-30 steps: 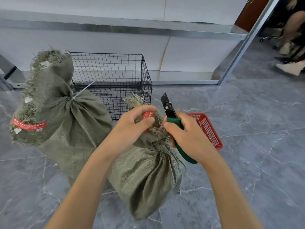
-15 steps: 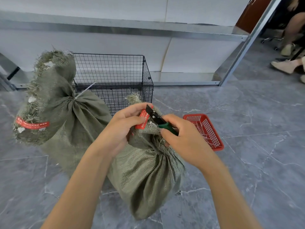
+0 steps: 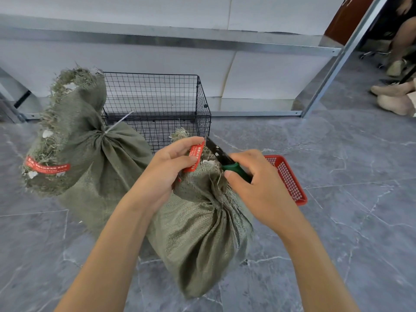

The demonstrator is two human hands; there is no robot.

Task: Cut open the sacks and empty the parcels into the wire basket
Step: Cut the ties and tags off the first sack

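Two green woven sacks stand on the grey floor. My left hand (image 3: 167, 167) grips the tied neck of the near sack (image 3: 202, 233), its fingers round the frayed top and a red tag (image 3: 195, 157). My right hand (image 3: 254, 183) holds a green-handled utility knife (image 3: 222, 157), whose dark blade lies against the sack's neck just behind the tag. The far sack (image 3: 94, 161) stands to the left, tied with a white zip tie (image 3: 118, 124). A black wire basket (image 3: 157, 109) sits behind both sacks.
A small red plastic basket (image 3: 290, 179) lies on the floor right of my right hand. A metal shelf frame (image 3: 326, 73) with white panels runs along the back. Another person's feet (image 3: 396, 95) show at the far right.
My right hand has lowered the knife from upright and brought the blade leftward against the neck of the near sack. My left hand has kept its grip on the sack top.
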